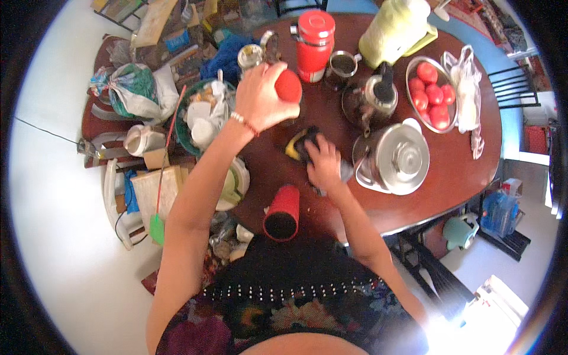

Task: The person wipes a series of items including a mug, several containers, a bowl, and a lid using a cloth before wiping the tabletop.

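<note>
Lifted over the dark wooden table (443,166), my left hand (266,95) grips a red round container (288,87) from its side. My right hand (326,164) presses on a black and yellow cloth (306,143) lying on the tabletop; its fingertips look blurred. Nearer to me, a red cylindrical container (284,213) lies or leans with its dark end facing me. Behind my left hand are a glass jar (250,57) and a red thermos (315,46) with a handle.
Right of my hands are a kettle (370,104), a steel pot with a lid (397,159), a bowl of tomatoes (408,95), a plastic bag (466,88) and a yellow-green jug (392,33). A glass cup (342,66) stands beside the thermos. At left, a green basin (179,128) holds dishes.
</note>
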Tool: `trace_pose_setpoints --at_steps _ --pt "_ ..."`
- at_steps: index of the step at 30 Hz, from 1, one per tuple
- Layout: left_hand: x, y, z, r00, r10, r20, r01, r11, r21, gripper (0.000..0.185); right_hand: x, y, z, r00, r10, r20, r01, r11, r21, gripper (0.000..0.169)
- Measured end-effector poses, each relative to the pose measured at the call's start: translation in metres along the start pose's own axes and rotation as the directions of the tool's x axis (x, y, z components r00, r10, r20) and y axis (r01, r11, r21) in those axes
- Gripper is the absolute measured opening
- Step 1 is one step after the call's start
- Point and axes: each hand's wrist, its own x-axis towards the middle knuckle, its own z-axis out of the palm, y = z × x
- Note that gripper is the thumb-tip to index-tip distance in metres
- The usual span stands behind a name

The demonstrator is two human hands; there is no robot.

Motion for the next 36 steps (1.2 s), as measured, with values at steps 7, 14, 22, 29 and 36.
trace_pose_setpoints --at_steps 7,14,22,29,36 --pt "-0.003 -0.004 0.038 0.995 -0.083 0.047 0.077 0.990 0.114 0.069 -0.042 -0.002 -0.002 0.985 -0.039 0.169 0.054 0.995 -0.089 0.064" --pt "-0.005 0.007 0.046 0.996 -0.071 0.048 0.062 0.983 0.172 0.070 -0.079 0.016 0.000 0.978 0.206 0.020 -0.207 0.978 0.018 0.062" --pt "-0.025 0.002 0.040 0.994 0.099 -0.034 -0.091 0.977 0.195 0.085 -0.153 0.030 -0.014 0.992 0.127 -0.011 -0.125 0.986 0.113 0.061" --pt "-0.115 0.019 -0.050 0.841 -0.215 0.496 0.495 0.674 -0.548 0.063 -0.252 0.199 -0.111 0.883 0.367 -0.292 -0.408 0.909 -0.091 0.054" --pt "-0.212 0.049 -0.039 0.822 -0.005 0.570 0.508 0.461 -0.728 0.122 -0.272 0.253 -0.072 0.572 0.659 -0.489 -0.802 0.574 -0.164 0.060"
